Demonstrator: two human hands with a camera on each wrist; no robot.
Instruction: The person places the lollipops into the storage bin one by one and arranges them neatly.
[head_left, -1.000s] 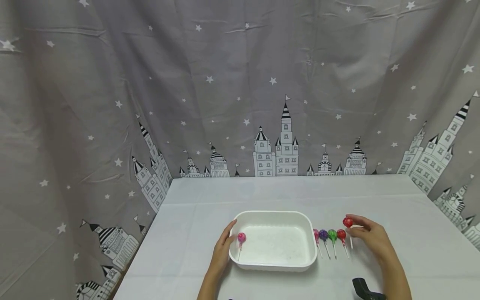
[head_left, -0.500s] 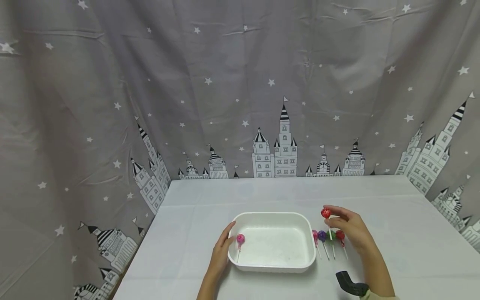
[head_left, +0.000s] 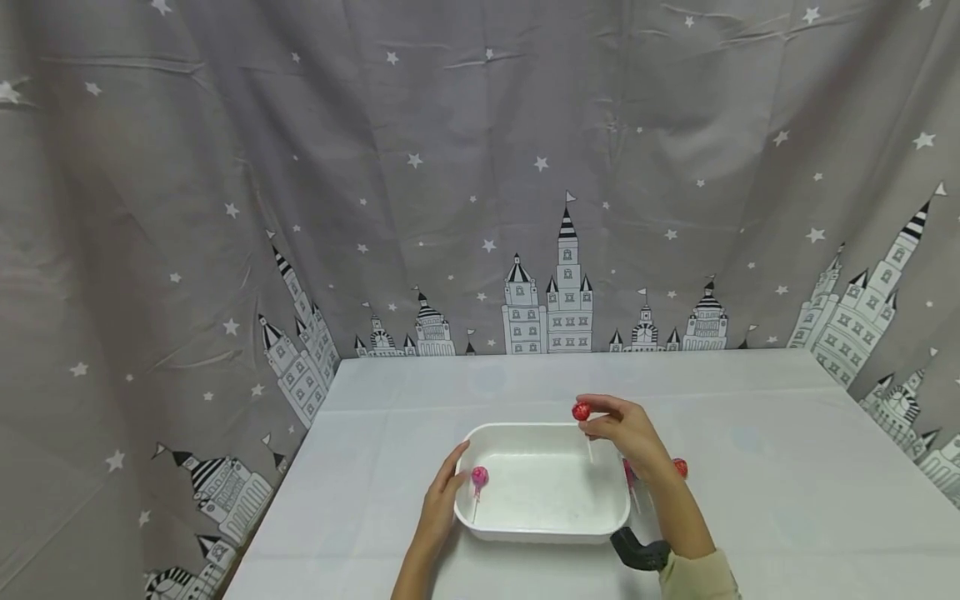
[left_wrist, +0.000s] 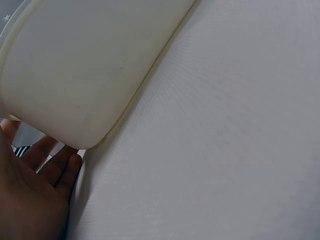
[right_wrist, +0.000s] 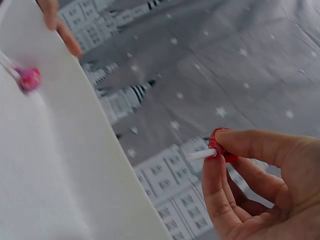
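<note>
A red lollipop point(head_left: 581, 411) is pinched by its wrapped head between the thumb and fingers of my right hand point(head_left: 628, 433), over the back right part of a white tray point(head_left: 542, 500). In the right wrist view its white stick point(right_wrist: 201, 155) points left, out from the fingers. My left hand point(head_left: 437, 508) grips the tray's left side, thumb at the rim and fingers along the outer wall point(left_wrist: 60, 107). Inside the tray, near that thumb, lies a pink lollipop point(head_left: 480, 476) with its stick toward the front.
Right of the tray, a red lollipop point(head_left: 680, 467) and a pink one point(head_left: 628, 473) show past my right forearm, which hides others in the row. A black strap piece point(head_left: 637, 552) sticks out from the right wrist. A grey castle-print curtain point(head_left: 420, 208) hangs behind the white table point(head_left: 787, 467).
My right hand has carried the red lollipop leftward from the right end of the row, across the other lollipops, to above the tray. The left hand stays at the tray's side.
</note>
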